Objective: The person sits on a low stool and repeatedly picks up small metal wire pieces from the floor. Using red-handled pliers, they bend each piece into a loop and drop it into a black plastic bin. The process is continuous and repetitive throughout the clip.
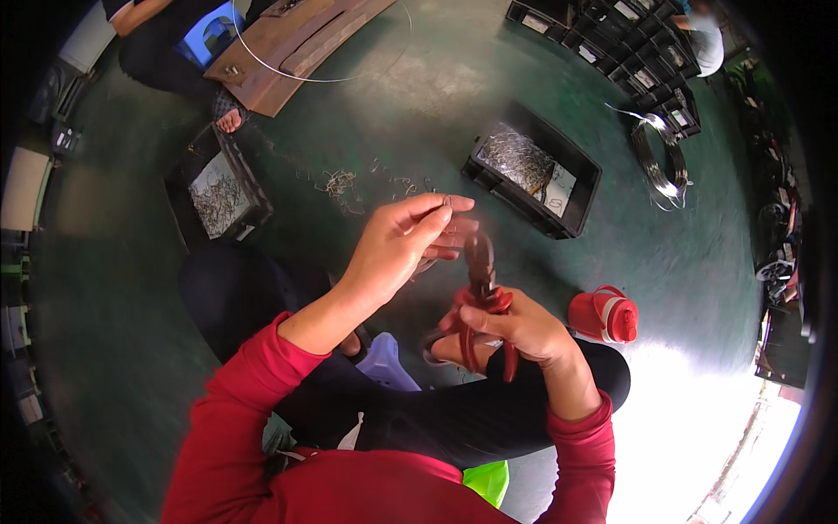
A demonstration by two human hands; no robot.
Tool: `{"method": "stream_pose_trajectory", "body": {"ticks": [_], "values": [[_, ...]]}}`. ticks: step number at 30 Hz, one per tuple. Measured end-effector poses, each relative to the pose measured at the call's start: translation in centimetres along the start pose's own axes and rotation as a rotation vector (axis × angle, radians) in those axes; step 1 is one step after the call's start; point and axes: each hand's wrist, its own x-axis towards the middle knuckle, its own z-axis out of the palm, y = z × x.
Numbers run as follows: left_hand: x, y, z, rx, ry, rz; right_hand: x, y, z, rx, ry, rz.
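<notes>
My right hand (519,327) is closed around the red handles of a pair of pliers (480,266), whose dark metal jaws point up and away from me. To its left, my left hand (401,240) pinches a small thin wire piece (448,201) between thumb and forefinger, while its other fingers stretch to the right. The jaws are just below and right of those fingertips, apart from the wire piece. Much of the wire piece is hidden by the fingers, so its full shape does not show.
Black crates of wire pieces stand at left (253,188) and right (580,196), with loose wire bits (339,182) between. A red jug (604,314) is by my right knee. Farther off are a wire coil (650,162), stacked crates (624,44), a wooden bench (279,74) and two people.
</notes>
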Motion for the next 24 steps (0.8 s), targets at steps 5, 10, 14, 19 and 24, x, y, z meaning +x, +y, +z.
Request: {"method": "stream_pose_trajectory", "body": {"ticks": [5,10,14,19,24], "values": [[-0.1,-0.4,0.7,0.048,-0.006,0.172,0.3,-0.4,1.1,0.207,-0.186,0.074],[-0.1,-0.7,0.9,0.138,-0.064,0.348,0.5,-0.8,1.3,0.225,-0.21,0.081],[-0.2,0.1,0.4,0.116,-0.003,0.302,0.6,-0.9,1.5,-0.175,0.088,-0.088],[-0.1,2.1,-1.9,0.194,-0.03,-0.04,0.4,-0.3,1.8,-0.834,0.714,-0.246],[-0.7,1.6,-0.8,0.388,-0.032,0.035,0.4,-0.1,1.3,-0.822,0.724,-0.267]]}}
